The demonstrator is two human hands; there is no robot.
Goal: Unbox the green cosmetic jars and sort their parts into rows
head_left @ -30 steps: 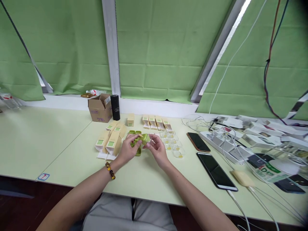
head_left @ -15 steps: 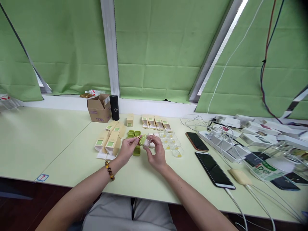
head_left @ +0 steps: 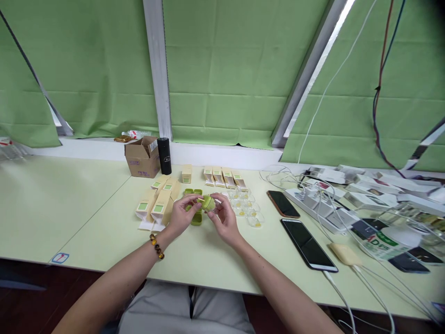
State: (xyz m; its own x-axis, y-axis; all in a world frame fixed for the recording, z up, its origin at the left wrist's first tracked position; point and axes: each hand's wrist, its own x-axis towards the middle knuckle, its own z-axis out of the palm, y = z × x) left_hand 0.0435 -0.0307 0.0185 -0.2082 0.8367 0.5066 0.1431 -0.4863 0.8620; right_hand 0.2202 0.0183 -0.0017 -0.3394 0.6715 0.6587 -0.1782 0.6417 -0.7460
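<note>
My left hand [head_left: 182, 216] and my right hand [head_left: 225, 221] meet above the table, both closed on a small green plastic case [head_left: 208, 203]. My left fingers pinch its left side, where a thin yellowish edge shows. The right thumb and fingers hold its other side, and a clear part just shows at its lower edge. Below and behind the hands are several open green cases [head_left: 196, 218], partly hidden by the left fingers. To the right of the hands lie rows of clear plastic covers [head_left: 256, 220] with yellow spots.
Cream cartons [head_left: 163, 205] stand left, and more cartons [head_left: 227, 177] stand at the back beside a single carton [head_left: 187, 174]. A cardboard box [head_left: 142, 160] and black bottle [head_left: 164, 157] are by the wall. Phones [head_left: 308, 245], a power strip [head_left: 321, 211] and cables crowd the right.
The green case has turned between my hands. Its green face now shows broadly, and the clear part seen by my right fingers is mostly out of sight. The view has shifted slightly.
</note>
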